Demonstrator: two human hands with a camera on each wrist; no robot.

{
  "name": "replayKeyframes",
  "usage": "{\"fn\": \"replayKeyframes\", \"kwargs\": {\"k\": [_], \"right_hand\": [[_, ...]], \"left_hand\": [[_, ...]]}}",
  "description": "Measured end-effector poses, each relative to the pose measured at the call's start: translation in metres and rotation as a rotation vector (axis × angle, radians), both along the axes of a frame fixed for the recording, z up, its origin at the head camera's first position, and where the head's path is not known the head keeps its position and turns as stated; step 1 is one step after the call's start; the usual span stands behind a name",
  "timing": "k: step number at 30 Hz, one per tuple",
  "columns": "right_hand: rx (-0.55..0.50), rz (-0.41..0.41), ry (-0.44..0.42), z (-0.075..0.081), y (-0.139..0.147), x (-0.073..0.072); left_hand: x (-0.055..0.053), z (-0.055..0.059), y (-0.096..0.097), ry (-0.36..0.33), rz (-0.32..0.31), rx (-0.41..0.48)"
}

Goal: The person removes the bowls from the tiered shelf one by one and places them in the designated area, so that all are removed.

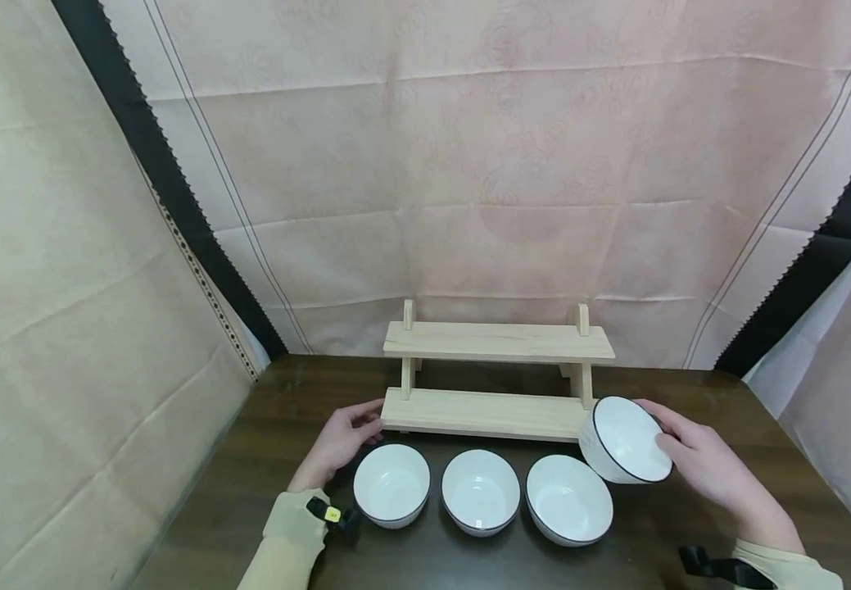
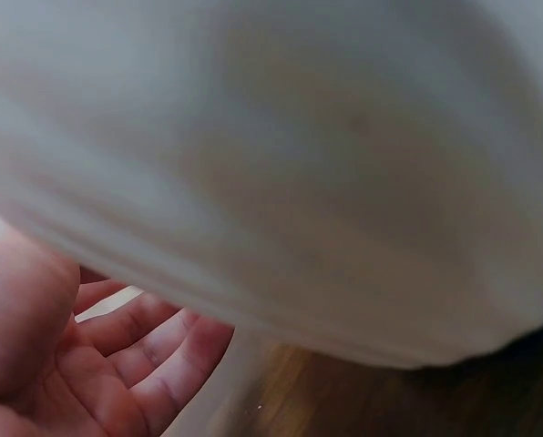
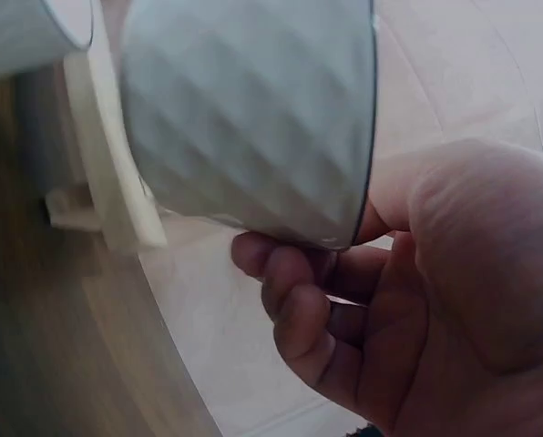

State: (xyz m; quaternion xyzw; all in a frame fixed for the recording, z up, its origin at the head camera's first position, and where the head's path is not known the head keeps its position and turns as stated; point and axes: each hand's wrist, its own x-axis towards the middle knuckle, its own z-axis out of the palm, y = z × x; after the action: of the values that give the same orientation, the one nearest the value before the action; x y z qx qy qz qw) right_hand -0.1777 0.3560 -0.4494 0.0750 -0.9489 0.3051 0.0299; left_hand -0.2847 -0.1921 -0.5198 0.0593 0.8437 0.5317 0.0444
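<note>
My right hand [image 1: 708, 459] grips a white bowl [image 1: 627, 442] with a dark rim at the right end of a two-tier wooden shelf [image 1: 480, 414]. The bowl is tilted, its opening facing up and to the right. A diamond-pattern relief covers its outside [image 3: 253, 118] in the right wrist view, where the fingers bend at its edge. At the shelf's left end, my left hand [image 1: 344, 442] touches or nearly touches the lower board with relaxed fingers. A large blurred white surface [image 2: 281, 182] hides part of that hand in the left wrist view.
In front of the shelf, a left bowl [image 1: 391, 483], a middle bowl [image 1: 481, 490] and a right bowl [image 1: 569, 498] stand upright in a row on the dark wooden table [image 1: 248, 508]. Pale cloth [image 1: 499, 180] hangs behind the table and at its sides.
</note>
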Motion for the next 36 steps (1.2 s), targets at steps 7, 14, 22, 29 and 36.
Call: {"fn": "replayKeyframes", "kwargs": {"k": [7,14,22,29,36], "right_hand": [[0.080,-0.008,-0.057,-0.002,0.016,0.005],[0.097,-0.015,-0.119,-0.003,0.026,0.006],[0.192,-0.003,-0.166,-0.006,0.029,0.002],[0.210,-0.003,-0.229,-0.008,0.030,0.003],[0.185,0.013,-0.288,-0.006,0.028,0.001]], "left_hand": [[-0.001,0.006,0.004,-0.006,0.007,-0.015],[-0.003,0.004,0.003,-0.017,0.003,-0.013],[-0.003,0.001,0.002,-0.011,0.004,-0.009],[0.000,0.000,0.001,-0.017,0.004,-0.007],[-0.001,-0.001,0.000,-0.017,0.013,-0.008]]}}
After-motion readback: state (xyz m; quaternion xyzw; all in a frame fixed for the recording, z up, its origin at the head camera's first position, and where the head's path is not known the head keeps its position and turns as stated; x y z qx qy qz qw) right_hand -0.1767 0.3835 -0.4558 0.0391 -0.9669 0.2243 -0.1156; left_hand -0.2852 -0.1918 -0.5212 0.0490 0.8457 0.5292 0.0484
